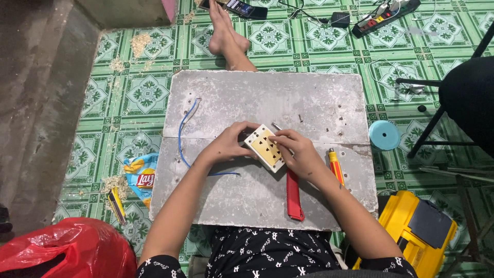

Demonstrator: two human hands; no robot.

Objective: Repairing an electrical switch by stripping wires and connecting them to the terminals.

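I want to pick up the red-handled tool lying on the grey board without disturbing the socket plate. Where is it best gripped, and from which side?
Probably by the lower half of the red-handled tool, coming from the near edge of the grey board. It lies flat and roughly lengthwise toward the person, its upper end tucked under the right hand that holds the socket plate together with the left hand; the lower end lies free.

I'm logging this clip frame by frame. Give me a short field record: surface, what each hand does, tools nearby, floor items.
surface: grey board on the lap
left hand: grips the socket plate from its left side
right hand: fingers on the plate's right edge
wire: blue wire curving across the board
tools: red-handled tool, orange screwdriver, loose screw
floor: snack bag, red plastic bag, yellow toolbox, blue roll
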